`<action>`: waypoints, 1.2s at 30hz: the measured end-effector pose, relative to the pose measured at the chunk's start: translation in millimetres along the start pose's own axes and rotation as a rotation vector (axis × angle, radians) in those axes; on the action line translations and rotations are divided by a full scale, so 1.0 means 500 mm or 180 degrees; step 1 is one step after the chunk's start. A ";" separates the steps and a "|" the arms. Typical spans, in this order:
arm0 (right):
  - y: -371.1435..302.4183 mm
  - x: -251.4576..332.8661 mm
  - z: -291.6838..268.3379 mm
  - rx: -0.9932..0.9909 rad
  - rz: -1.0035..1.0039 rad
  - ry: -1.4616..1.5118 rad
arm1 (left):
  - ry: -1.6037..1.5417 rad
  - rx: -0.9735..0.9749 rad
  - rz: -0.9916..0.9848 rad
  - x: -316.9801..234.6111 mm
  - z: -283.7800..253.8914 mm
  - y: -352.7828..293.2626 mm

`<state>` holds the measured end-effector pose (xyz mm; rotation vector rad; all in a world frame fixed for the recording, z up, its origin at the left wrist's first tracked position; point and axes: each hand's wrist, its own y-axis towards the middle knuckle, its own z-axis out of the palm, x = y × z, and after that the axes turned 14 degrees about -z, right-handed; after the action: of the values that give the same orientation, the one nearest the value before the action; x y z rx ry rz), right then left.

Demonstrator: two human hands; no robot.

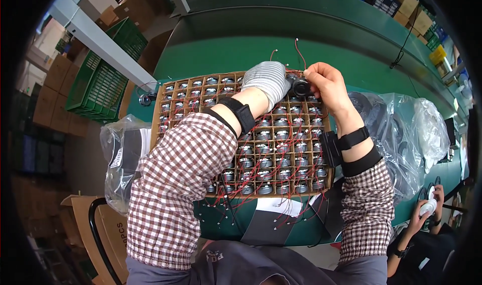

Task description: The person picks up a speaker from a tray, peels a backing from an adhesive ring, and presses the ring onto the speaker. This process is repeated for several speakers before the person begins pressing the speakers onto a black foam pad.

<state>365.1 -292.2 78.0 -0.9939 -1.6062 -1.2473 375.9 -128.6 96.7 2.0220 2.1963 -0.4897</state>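
Observation:
A shallow cardboard box (155,115) split into many small cells lies before me. Black round speakers (264,135) with red wires fill its cells. My left hand (266,81), in a grey-and-white striped glove, is curled at the far right part of the box; its fingertips are hidden. My bare right hand (327,83) is closed at the far right corner, thumb and forefinger pinched beside a red wire (299,53). Between both hands a black speaker (301,88) is held tilted above the cells, against the right fingers. What the left fingers grip cannot be made out.
Clear plastic bags (401,134) with dark round parts lie right of the box; another bag (119,159) lies left. A loose speaker (145,100) sits by the bench post (108,39). Green crates (98,92) stand beyond. At lower right, another person's hands (428,204) hold a white round part.

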 end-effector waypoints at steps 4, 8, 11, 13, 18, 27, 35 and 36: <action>-0.011 0.011 -0.009 -0.0021 0.0021 0.0132 | 0.0175 -0.0036 0.0268 0.016 0.001 0.000; -0.024 0.050 -0.025 0.0034 0.0022 0.0516 | -0.0691 -0.0373 0.0444 0.055 -0.003 0.006; -0.051 0.090 -0.034 0.0141 -0.0029 0.0888 | -0.2743 0.0980 -0.0394 0.062 -0.026 -0.054; -0.073 0.120 -0.010 0.0606 -0.0143 0.1126 | -0.3502 0.1804 -0.0613 0.060 -0.044 -0.143; -0.143 0.189 0.058 0.1391 0.0131 0.1038 | -0.4369 0.2684 -0.0434 0.091 -0.049 -0.314; -0.305 0.261 0.196 0.1195 -0.0306 0.0155 | -0.6120 0.2625 -0.0246 0.202 0.032 -0.478; -0.436 0.284 0.268 0.1954 -0.2437 -0.1006 | -0.2262 -0.0763 0.1779 0.290 0.068 -0.556; -0.456 0.283 0.273 0.1656 -0.1701 -0.0379 | -0.2292 -0.0735 0.1774 0.297 0.078 -0.563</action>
<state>86.0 -188.9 123.2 -0.3219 -2.2303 -1.0162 78.0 -15.7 59.7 1.8217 1.1649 -0.7000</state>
